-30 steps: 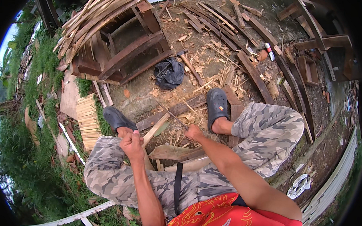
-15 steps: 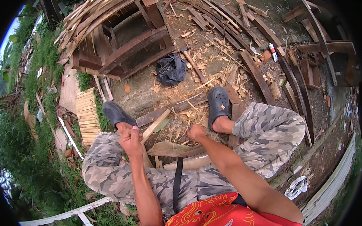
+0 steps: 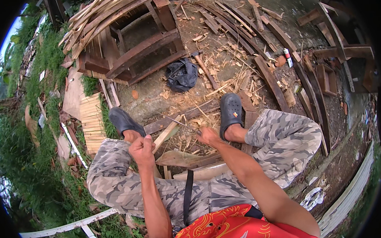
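Observation:
My left hand (image 3: pixel 142 151), fingers closed, grips the near end of a pale wooden strip (image 3: pixel 166 133), which slants away to the right between my feet. In my right hand (image 3: pixel 208 135) is a thin-bladed knife (image 3: pixel 185 124), its handle mostly hidden by the fingers. The narrow blade points forward and left and passes over or close by the strip's far end; whether they touch I cannot tell. Beneath lies a dark board (image 3: pixel 194 111) among shavings. A flat brown wood piece (image 3: pixel 177 158) lies near my lap.
Ahead stand a black plastic bag (image 3: pixel 181 74), a hammer (image 3: pixel 206 70) and a dark wooden frame (image 3: pixel 143 53) stacked with strips. Long dark planks (image 3: pixel 270 82) lie at right, near a white tube with a red cap (image 3: pixel 287 57). Cut slats (image 3: pixel 93 121) lie left, beside grass.
My right hand has shifted slightly forward, and the knife blade now shows across the strip's far end. My left hand, still on the strip, has moved slightly.

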Demonstrator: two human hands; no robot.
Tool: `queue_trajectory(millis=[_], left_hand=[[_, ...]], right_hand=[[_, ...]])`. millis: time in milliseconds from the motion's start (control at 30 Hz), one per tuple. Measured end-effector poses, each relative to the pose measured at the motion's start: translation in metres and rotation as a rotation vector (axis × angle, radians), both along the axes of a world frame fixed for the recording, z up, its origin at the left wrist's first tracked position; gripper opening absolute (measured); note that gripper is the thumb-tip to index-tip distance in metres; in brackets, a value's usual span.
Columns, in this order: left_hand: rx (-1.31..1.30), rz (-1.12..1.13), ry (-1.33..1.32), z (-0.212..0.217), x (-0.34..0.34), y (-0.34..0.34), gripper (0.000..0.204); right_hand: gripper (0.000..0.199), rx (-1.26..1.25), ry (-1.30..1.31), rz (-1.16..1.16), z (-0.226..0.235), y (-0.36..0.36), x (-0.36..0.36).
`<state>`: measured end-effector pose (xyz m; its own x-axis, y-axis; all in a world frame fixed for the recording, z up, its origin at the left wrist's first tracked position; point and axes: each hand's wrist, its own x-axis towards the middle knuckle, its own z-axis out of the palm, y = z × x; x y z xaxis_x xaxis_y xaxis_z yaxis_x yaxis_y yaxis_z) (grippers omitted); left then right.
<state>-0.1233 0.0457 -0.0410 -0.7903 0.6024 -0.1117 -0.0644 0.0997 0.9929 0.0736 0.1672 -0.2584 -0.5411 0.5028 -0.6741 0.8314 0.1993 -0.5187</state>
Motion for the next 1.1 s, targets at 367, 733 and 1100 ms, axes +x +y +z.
queue_trajectory(millis=[367,733,1100], left_hand=[[-0.005,0.023,-0.050,-0.006,-0.004,-0.002,0.036],[0.066,-0.001,-0.078,-0.015,-0.013,-0.009,0.036],[0.037,0.027,-0.076,-0.013,-0.013,-0.011,0.036]], right_hand=[[0.038,-0.045,-0.158,-0.079,0.010,-0.004,0.002],[0.032,-0.121,0.147,-0.076,0.034,-0.017,-0.022],[0.034,-0.143,0.105,-0.155,0.011,-0.025,-0.023]])
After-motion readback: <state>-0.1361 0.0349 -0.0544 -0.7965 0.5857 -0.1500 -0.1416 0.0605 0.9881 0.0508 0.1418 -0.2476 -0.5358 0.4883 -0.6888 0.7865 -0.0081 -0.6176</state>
